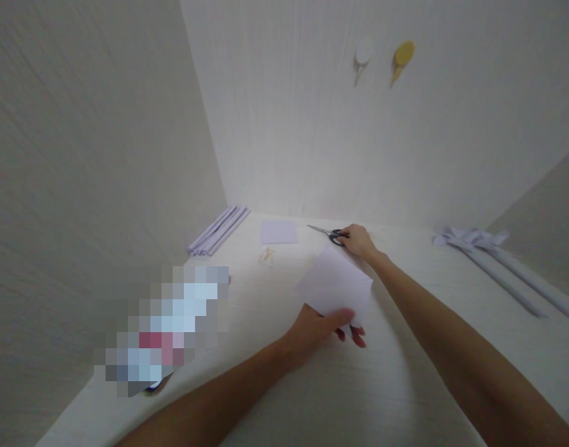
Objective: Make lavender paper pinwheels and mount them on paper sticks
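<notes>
Head camera view: pinching a pale sheet of paper (333, 279) above the middle of the bench (256, 304), near edge caught in the grip of the left hand (315, 326), with thumb pressed on top and fingers tucked beneath. Clasping, at twelve o'clock from the sheet, the black handles of a pair of scissors (335, 236) in the right hand (358, 241), with thumb and fingers drawn together at the loops and slim blades aimed toward ten; impossible to tell from this angle whether any finger passes through.

Flanked at ten o'clock by a small paper rectangle (279, 231) lying flat and, between nine and ten, by a loose cluster of thin pale bits (266, 256), too small to identify. Backed farther out at ten by a bundle of paper tubes (219, 231), set close along the left wall (102, 124). Bordered between eight and nine by an object blurred into coloured blocks (177, 316).

Faced at three o'clock by two long pale rolls (508, 279), topped at the far ends with ruffled paper (471, 238). Overlooked from the back wall (289, 124) by a white hook (363, 51) near twelve and a yellow hook (404, 54) between twelve and one.
</notes>
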Available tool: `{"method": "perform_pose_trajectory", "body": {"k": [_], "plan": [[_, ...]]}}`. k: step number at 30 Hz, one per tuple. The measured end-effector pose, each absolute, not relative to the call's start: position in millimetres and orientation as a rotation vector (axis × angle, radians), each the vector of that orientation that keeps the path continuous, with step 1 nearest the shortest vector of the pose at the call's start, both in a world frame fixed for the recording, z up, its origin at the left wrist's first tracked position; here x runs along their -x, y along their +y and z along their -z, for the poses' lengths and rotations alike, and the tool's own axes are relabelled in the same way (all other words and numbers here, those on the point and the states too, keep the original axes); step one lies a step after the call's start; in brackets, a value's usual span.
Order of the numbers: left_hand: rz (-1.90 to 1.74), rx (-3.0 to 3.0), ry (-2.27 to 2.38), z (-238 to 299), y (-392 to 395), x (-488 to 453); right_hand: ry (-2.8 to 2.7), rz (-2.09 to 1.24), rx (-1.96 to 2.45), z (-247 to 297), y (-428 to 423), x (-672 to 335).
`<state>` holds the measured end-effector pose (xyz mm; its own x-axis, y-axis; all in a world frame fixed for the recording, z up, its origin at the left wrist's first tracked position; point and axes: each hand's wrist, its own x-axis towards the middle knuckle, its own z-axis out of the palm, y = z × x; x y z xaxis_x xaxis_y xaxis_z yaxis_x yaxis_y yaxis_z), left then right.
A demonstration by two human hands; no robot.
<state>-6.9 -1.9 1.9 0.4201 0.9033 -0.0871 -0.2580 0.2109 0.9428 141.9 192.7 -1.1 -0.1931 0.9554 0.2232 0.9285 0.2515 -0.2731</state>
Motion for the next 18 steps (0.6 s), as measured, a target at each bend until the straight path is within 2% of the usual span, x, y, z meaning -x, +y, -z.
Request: {"method": "perform_pose_trajectory", "body": {"k": [8,14,18], "plan": [[-0.956,-1.058,0.778,-0.8,-2.1,6.9,-2.060,-0.183,1.628,5.0,186.3,-140.3],[-1.034,-1.081,0.937,-3.2,1.1,8.2,-1.691,-0.226,1.548,-6.4,171.6,-135.9],[-1.186,-1.065,1.123,-0.5,4.2,7.7,-1.503,-0.457,1.487,-17.9,126.0,-127.6]]}}
